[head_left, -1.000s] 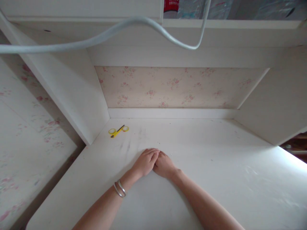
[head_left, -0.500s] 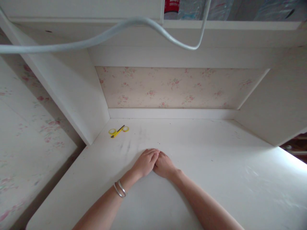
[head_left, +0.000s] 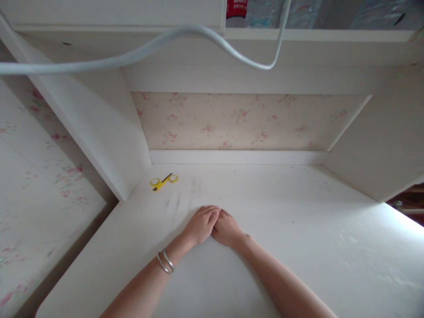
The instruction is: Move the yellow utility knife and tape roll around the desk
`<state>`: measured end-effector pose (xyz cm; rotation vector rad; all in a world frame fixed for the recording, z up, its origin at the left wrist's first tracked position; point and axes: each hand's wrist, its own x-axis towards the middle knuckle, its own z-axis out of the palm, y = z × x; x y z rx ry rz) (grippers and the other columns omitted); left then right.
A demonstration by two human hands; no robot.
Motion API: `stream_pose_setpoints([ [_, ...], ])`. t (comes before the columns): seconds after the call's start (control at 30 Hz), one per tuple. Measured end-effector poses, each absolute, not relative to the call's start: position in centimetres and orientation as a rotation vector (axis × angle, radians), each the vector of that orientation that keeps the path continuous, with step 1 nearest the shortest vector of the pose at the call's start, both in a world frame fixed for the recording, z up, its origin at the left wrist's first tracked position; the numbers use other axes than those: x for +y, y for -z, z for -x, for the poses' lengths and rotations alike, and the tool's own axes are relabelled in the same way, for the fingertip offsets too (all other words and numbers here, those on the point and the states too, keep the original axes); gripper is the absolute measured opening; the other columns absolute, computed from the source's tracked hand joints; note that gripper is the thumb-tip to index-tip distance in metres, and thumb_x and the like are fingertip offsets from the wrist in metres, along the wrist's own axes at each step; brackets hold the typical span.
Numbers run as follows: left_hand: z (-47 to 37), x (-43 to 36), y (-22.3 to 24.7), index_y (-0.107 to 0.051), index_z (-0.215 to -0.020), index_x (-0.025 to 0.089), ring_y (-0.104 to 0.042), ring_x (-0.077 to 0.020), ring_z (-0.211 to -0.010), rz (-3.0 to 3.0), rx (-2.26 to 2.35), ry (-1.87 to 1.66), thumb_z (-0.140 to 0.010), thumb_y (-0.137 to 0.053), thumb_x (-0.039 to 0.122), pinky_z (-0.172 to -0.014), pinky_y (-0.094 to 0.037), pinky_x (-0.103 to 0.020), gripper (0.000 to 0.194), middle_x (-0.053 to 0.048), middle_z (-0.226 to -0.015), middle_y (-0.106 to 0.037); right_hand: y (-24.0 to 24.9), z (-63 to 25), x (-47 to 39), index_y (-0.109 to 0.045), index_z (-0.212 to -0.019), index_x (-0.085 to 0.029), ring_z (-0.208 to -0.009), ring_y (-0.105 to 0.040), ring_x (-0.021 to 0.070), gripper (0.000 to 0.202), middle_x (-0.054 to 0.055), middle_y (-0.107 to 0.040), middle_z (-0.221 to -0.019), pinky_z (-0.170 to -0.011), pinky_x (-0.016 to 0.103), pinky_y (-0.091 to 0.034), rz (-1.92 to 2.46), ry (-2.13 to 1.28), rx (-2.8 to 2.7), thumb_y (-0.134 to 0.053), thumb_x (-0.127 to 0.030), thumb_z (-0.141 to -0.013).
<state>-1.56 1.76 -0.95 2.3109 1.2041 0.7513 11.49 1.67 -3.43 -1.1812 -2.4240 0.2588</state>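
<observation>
On the white desk, my left hand and my right hand rest against each other near the middle. Left fingers are closed and meet the right hand at the knuckles. My right hand is curled, its fingertips tucked out of sight, and no object shows in either hand. Two silver bangles circle the left wrist. Farther back to the left lies a yellow utility knife with a dark end, apart from both hands. A roll of yellow tape and a second tape roll flank it.
A white cable crosses the upper view in front of a shelf holding a red-labelled item and clear plastic. White side panels bound the desk, and floral wallpaper covers the back.
</observation>
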Motion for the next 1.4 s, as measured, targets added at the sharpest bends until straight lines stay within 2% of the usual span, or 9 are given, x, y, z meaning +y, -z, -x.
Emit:
stream_pose_setpoints([
  [1.4,1.55,1.69,0.78,-0.057,-0.114,0.019,-0.048,-0.0133,-0.114,-2.317,1.206,-0.762,-0.094,-0.017,0.035,-0.104,-0.031,-0.032,0.047,-0.004,-0.118,-0.059,3.36,-11.50,1.68,-0.054,-0.119,-0.014,-0.113,-0.048,0.0189,0.045,0.010,-0.056,-0.121,-0.102,0.030,-0.029,1.216,-0.275,-2.448,-0.047,-0.018,-0.075],
])
